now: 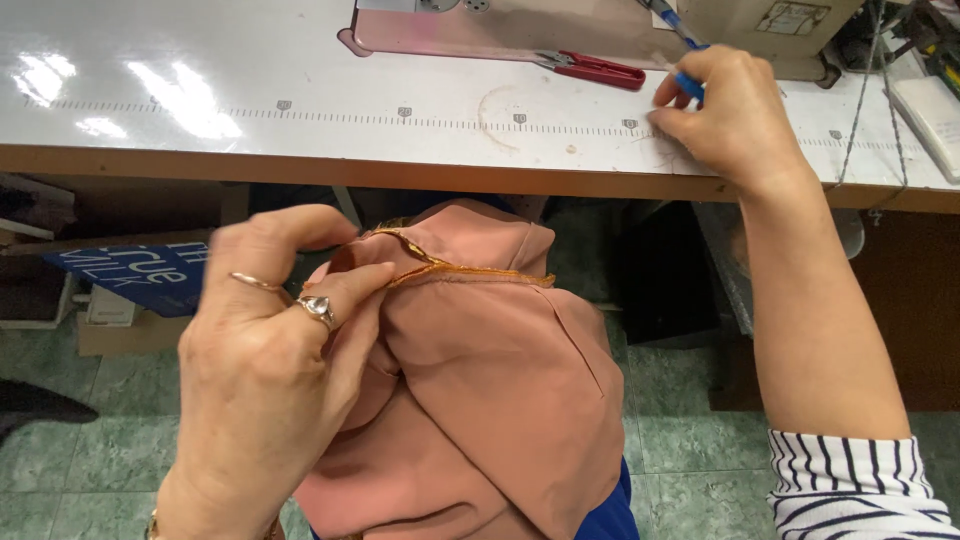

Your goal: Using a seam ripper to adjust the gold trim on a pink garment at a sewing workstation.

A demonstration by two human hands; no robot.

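- Nearest us, the left hand (265, 370), two rings on its fingers, is clenched on a bunched salmon-pink fabric garment (480, 400) in the lap, below the table edge.
- Its orange-stitched seam edge (460, 268) runs left to right, away from that pinch towards the right arm's side.
- Farther off, up on the white sewing table (300, 100), the right hand (725, 115) is grasping a small blue-handled tool (688, 85).
- Beyond it, red-handled snips (595, 68) lie just beside that hand, well apart from the garment.

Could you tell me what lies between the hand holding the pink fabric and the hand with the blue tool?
In the head view, only the table's wooden front edge and bare white tabletop separate the left hand, gripping pink fabric, from the right hand.
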